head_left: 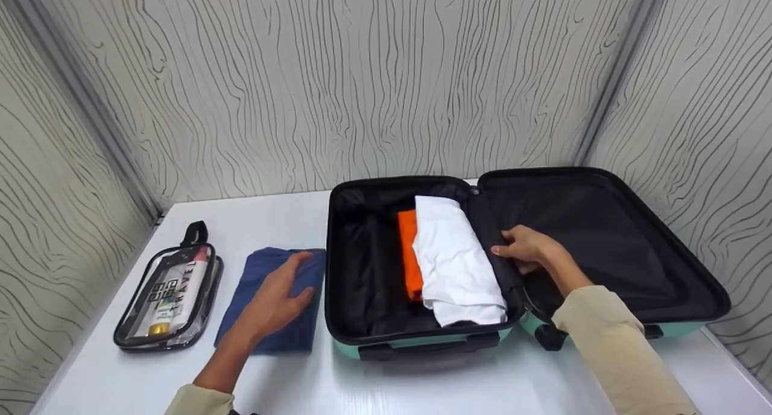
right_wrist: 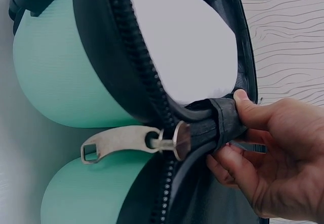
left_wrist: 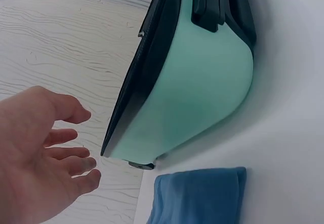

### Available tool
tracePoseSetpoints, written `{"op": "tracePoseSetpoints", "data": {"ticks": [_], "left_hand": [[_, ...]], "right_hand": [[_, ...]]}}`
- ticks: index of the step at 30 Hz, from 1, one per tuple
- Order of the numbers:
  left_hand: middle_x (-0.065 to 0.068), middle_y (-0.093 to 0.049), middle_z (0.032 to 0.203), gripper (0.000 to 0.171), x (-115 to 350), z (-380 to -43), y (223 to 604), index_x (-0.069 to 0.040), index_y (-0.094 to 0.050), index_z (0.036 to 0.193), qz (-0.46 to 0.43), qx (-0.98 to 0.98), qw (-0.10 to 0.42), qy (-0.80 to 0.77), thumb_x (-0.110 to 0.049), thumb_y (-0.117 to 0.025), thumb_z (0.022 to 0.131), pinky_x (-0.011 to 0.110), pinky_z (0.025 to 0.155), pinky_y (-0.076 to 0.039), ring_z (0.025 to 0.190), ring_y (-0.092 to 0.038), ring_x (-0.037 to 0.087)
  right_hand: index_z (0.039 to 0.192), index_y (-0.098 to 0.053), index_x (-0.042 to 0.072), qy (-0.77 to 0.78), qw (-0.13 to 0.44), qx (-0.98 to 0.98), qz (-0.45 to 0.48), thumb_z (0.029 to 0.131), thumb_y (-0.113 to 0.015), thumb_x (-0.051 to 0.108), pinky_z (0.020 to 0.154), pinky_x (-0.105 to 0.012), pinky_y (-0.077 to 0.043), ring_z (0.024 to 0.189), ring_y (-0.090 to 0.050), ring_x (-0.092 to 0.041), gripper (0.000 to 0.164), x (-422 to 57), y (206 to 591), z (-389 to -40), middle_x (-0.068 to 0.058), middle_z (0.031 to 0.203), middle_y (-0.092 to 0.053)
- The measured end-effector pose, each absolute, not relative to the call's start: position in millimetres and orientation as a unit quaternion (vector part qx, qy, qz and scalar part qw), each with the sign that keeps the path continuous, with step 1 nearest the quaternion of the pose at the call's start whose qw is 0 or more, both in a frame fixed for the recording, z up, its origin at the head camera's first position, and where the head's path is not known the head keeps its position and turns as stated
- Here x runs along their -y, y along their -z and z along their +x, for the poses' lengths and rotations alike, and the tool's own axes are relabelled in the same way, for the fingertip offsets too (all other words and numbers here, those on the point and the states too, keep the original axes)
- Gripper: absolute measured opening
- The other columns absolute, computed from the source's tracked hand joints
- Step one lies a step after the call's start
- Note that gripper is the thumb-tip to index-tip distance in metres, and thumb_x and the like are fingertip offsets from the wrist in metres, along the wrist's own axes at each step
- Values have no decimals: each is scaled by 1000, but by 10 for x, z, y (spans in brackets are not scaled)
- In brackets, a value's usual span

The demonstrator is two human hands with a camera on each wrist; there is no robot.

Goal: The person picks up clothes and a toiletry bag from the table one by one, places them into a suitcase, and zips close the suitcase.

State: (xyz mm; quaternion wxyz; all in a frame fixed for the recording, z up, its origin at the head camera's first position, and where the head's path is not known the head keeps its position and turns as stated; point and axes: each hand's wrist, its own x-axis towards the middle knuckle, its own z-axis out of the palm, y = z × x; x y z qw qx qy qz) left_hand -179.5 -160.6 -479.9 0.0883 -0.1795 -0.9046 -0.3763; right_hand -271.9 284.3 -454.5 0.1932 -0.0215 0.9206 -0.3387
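A mint-green suitcase [head_left: 422,338] with black lining lies spread wide on a white table. In its left half are a folded white garment [head_left: 455,258] and, partly beneath it, an orange garment [head_left: 410,255]. My right hand [head_left: 531,246] pinches the black fabric flap [right_wrist: 225,120] along the hinge between the two halves, thumb on one side and fingers on the other. Left of the suitcase, my left hand [head_left: 277,303] hovers over a folded blue garment [head_left: 265,336]. In the left wrist view its fingers are loosely bent and hold nothing.
A clear toiletry pouch [head_left: 169,300] with bottles inside lies at the table's left. The suitcase's right half [head_left: 603,240] lies open against the right side. Wood-grain patterned panels [head_left: 374,89] stand behind and at both sides. A metal zipper pull [right_wrist: 126,139] hangs by the hinge.
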Motion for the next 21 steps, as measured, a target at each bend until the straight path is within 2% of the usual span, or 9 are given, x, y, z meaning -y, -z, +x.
{"op": "tracePoseSetpoints", "data": {"ticks": [3,7,13,16,21], "left_hand": [[19,-49,135,55,1670,-1784,4844,1,-41,134,-172,906,91,375,-1,-63,84,49,102,-37,127,-44,34],[20,-50,133,54,1754,-1810,4916,2,-42,133,-168,912,92,362,-2,-63,84,49,102,-37,125,-46,35],[25,-48,134,53,1925,-1902,5049,5,-41,133,-148,929,61,334,-4,-61,85,51,101,-37,124,-45,39],[30,-41,137,55,2030,-1945,5122,8,-37,135,-135,938,43,318,-5,-60,87,54,103,-34,126,-40,43],[35,-30,141,60,2195,-2026,5250,13,-29,138,-118,950,40,288,-10,-56,89,58,107,-25,130,-26,51]], "right_hand": [[142,-24,-9,337,196,-920,-22,95,-54,25,66,-33,-56,74,-62,-16,66,-2845,4547,-2724,-33,126,-47],[142,-25,-8,336,191,-922,-19,95,-54,25,63,-31,-55,70,-61,-15,64,-2856,4546,-2728,-29,119,-52],[141,-28,-7,348,186,-919,-25,95,-54,23,63,-32,-55,71,-62,-15,61,-2867,4549,-2722,-27,115,-54],[140,-31,-7,356,187,-915,-30,95,-54,22,62,-32,-55,70,-62,-15,59,-2863,4556,-2722,-25,111,-56],[140,-32,-7,354,183,-916,-31,94,-55,22,58,-30,-54,64,-61,-14,58,-2847,4563,-2725,-21,103,-58]]}}
